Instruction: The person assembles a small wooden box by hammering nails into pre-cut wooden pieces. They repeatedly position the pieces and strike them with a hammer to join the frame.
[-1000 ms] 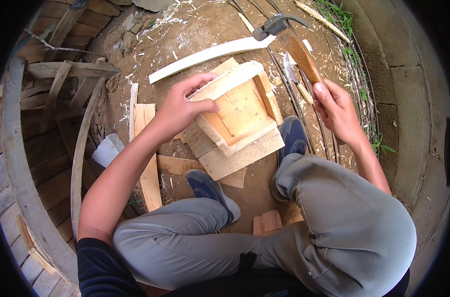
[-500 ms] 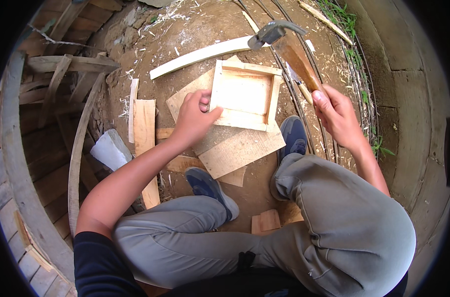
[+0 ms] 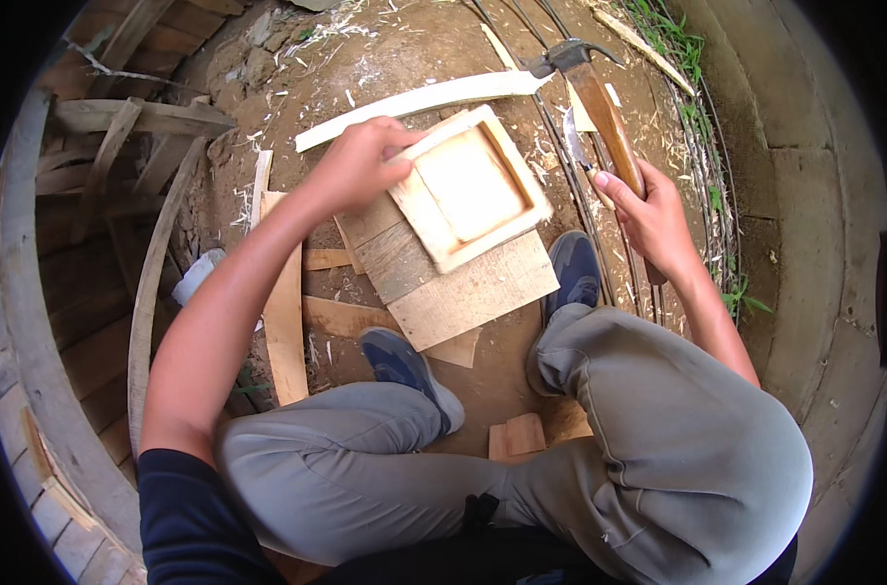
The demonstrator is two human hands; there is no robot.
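My left hand (image 3: pixel 367 164) is closed on the upper left side of a shallow wooden box (image 3: pixel 426 199). The box sits tilted and turned over some flat boards (image 3: pixel 473 302), its open face toward me. In my right hand (image 3: pixel 655 216) is a claw hammer (image 3: pixel 607 117), gripped by its brown wooden handle with the metal head up and away from the box. A curved blade (image 3: pixel 573 138) shows just left of the hammer handle; its own handle end lies by my right thumb, and I cannot tell whether the hand holds it too.
A long pale wood strip (image 3: pixel 414 101) lies beyond the box. Narrow planks (image 3: pixel 286 322) rest to the left, by a whitish block (image 3: pixel 198 275). Dark rods (image 3: pixel 560 146) run along the ground at right. Wooden frames stand at far left, a plank wall (image 3: pixel 819 234) at right.
My left hand has moved up and the box has turned clockwise in it, now tilted. The hammer has shifted slightly right and stands more upright.
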